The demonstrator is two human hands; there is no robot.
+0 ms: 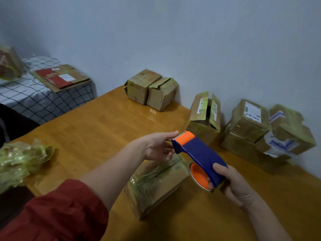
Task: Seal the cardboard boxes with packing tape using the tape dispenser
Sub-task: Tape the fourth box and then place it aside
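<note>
Grips a blue-and-orange plastic tape dispenser (199, 153) by its rear end with the right hand (238, 185), fingers curled round it. Holds it in the air just above a small brown cardboard box wrapped in yellowish tape (156, 185), lying on the orange-brown wooden surface (104, 122). Has the left hand (156, 146) at the dispenser's orange front end, fingers loosely extended; cannot tell whether pinching tape or only touching. Further along the wall: two closed cardboard boxes (151, 89), one open-flapped cardboard box (205, 117), a stack of taped boxes (260, 129). At far left, a crumpled wad of yellowish tape (22, 159).
</note>
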